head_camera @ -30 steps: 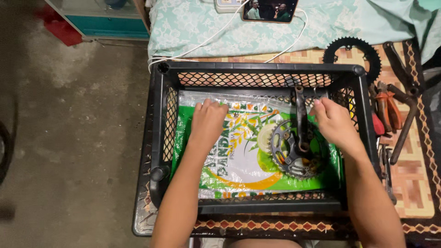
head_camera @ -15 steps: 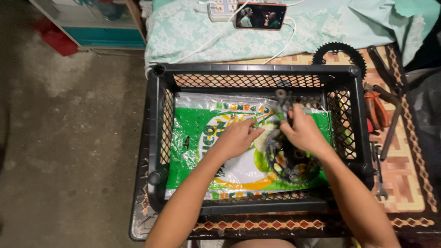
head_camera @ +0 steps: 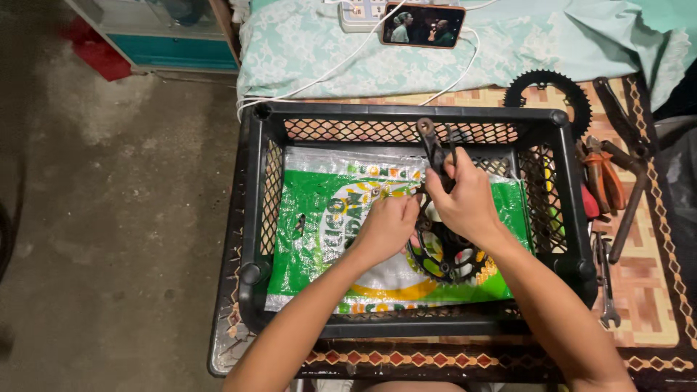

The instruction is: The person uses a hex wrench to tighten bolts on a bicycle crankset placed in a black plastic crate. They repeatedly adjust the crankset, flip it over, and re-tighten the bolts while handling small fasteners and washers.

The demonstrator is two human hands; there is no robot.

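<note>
Inside the black crate, toward its right wall, both hands, left hand and right hand, grip a crankset, not yet lifted off the green sack.

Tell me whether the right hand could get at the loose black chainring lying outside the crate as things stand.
Probably yes. The loose chainring lies uncovered on the table beyond the crate's far right corner, but the right hand grips the crank arm and must let go first.
</note>
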